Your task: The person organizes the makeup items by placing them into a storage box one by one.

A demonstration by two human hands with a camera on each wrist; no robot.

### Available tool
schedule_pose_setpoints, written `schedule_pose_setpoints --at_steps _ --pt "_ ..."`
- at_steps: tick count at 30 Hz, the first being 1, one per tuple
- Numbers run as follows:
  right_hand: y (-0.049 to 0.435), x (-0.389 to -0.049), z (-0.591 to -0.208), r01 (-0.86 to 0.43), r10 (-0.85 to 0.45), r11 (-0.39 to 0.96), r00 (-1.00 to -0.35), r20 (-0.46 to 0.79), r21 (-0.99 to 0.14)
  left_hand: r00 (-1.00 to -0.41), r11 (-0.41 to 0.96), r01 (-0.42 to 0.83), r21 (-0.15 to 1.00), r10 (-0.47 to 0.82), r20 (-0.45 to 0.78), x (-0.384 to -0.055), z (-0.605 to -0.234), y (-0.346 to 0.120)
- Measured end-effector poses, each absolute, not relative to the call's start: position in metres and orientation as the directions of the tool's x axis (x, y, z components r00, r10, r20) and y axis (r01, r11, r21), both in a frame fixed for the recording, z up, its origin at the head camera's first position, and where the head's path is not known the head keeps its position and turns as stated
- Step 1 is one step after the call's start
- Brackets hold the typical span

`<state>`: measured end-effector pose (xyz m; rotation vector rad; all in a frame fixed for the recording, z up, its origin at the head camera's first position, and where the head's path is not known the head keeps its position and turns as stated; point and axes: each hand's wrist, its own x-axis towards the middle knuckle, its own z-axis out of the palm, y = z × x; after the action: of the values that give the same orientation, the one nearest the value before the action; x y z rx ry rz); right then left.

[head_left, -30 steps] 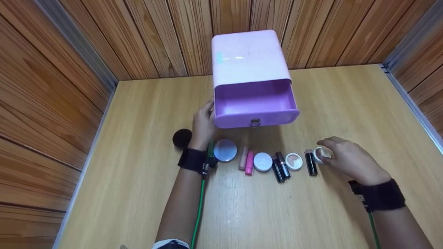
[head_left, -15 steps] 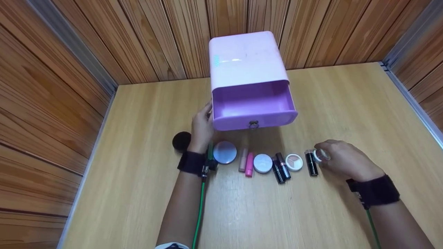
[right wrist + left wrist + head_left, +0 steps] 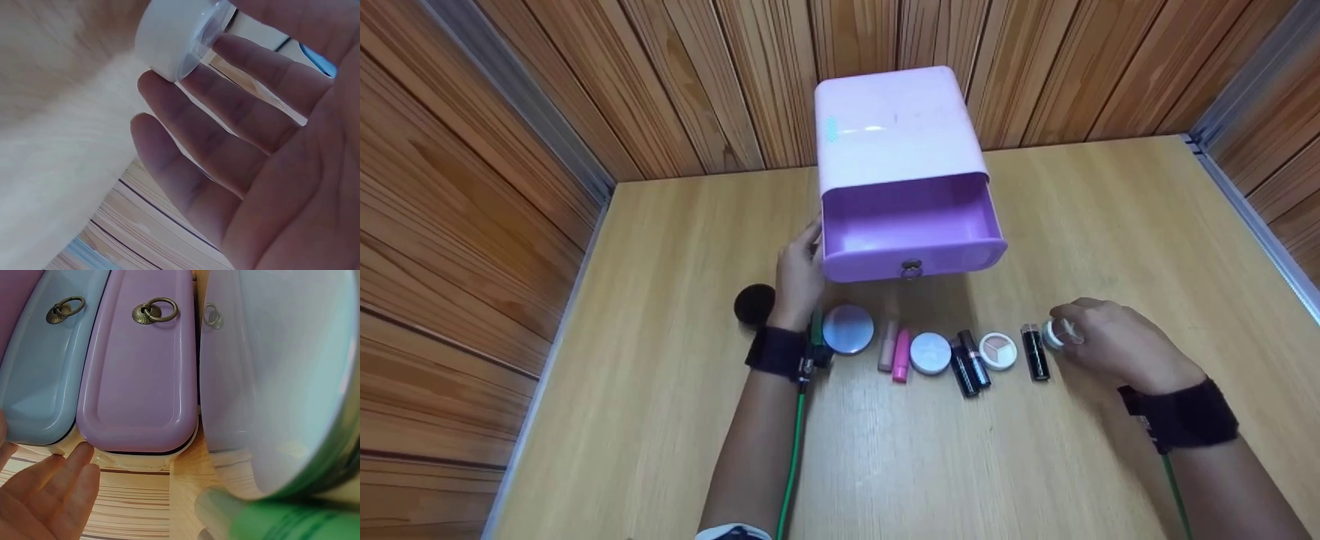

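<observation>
"What's far left?"

"A black round thing (image 3: pixel 754 306) on the worktop (image 3: pixel 660 390), at 8 o'clock from the left hand (image 3: pixel 799 277)."

"How are that hand's fingers?"

"Loose and nearly straight, touching the left side of the pink box (image 3: pixel 896 127). The box is at 2 o'clock from the hand, and its purple drawer (image 3: pixel 915 217) sticks out."

"Then what?"

"A black tube (image 3: pixel 1037 358), lying near a little white pot (image 3: pixel 169 36), at 8 o'clock from it."

"And the right hand (image 3: pixel 1121 349)?"

"It's partly bent in, pinching that pot between its thumb and fingers. The pot is at 9 o'clock from the middle of that hand."
</observation>
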<state>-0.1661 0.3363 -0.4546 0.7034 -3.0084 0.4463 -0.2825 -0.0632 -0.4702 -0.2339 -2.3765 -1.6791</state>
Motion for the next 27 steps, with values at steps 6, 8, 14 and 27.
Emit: schedule_pose_setpoints --at_steps 6,8,14,27 --pt "0.336 -0.165 -0.436 -0.417 -0.417 0.874 -0.907 0.055 -0.25 -0.962 0.33 0.254 0.909 -0.007 0.272 -0.282 -0.471 -0.063" --pt "0.336 -0.165 -0.43 -0.414 -0.414 0.878 -0.909 0.052 -0.241 -0.961 0.333 0.259 0.906 -0.008 0.278 -0.283 -0.471 -0.063" --pt "0.332 -0.162 -0.415 -0.467 -0.45 0.86 -0.884 0.128 -0.205 -0.963 0.358 0.244 0.901 -0.022 0.27 -0.282 -0.47 -0.063" --pt "0.313 -0.158 -0.363 -0.471 -0.427 0.859 -0.876 0.226 -0.202 -0.96 0.369 0.253 0.894 -0.022 0.281 -0.282 -0.469 -0.063"
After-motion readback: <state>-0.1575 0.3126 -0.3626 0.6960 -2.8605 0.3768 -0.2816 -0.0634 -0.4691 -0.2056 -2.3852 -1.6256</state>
